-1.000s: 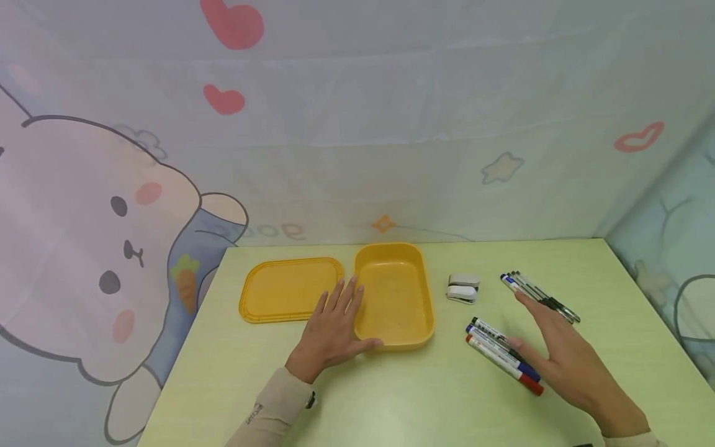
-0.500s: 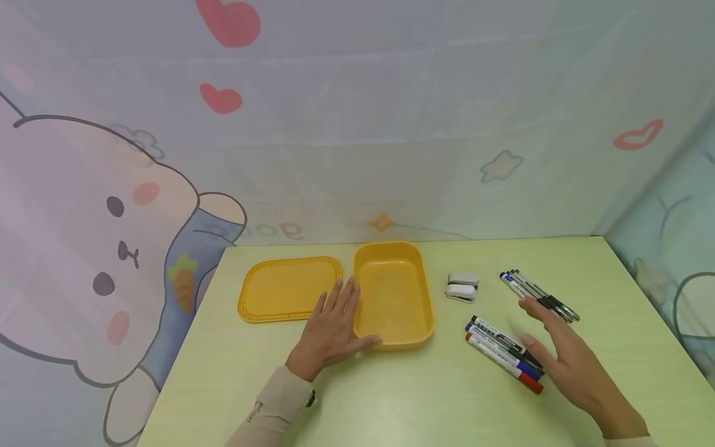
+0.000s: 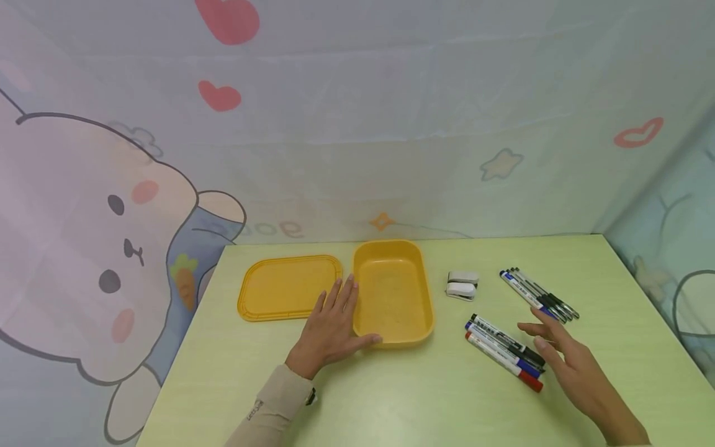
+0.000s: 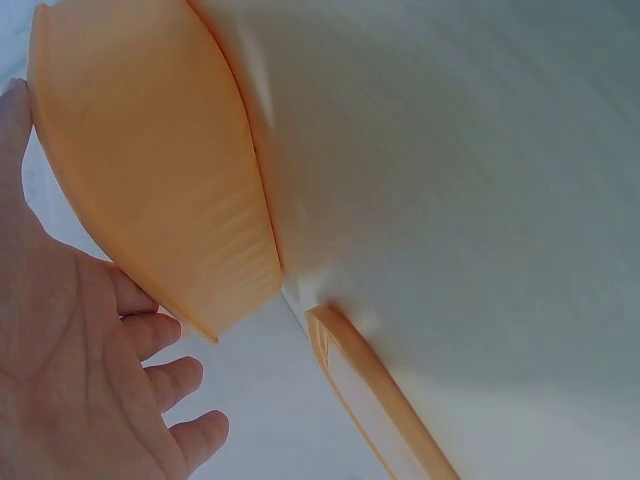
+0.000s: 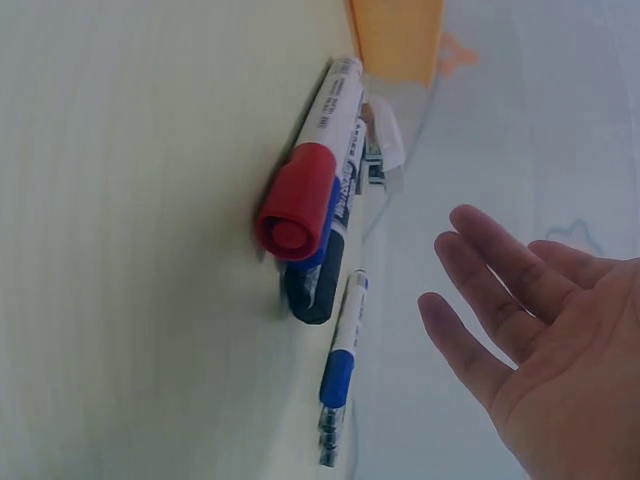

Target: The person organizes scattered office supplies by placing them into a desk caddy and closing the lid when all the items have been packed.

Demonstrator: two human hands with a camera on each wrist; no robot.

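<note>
A spread left hand point(image 3: 326, 338) touches an unfilled box point(image 3: 393, 304) as the empty right hand point(image 3: 574, 371) hovers, relaxed, by markers point(image 3: 503, 349), work seemingly unstarted

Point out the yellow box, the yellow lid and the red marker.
Yellow box point(image 3: 393, 300): head view, on the bare floor inside it.
Yellow lid point(image 3: 289, 289): head view, on the middle of its flat panel.
Red marker point(image 3: 503, 361): head view, on its white barrel.

Looks forward and down from the head across the table point(image 3: 391, 397); looks nearer, lower from each wrist, sharing the box point(image 3: 393, 298).
</note>
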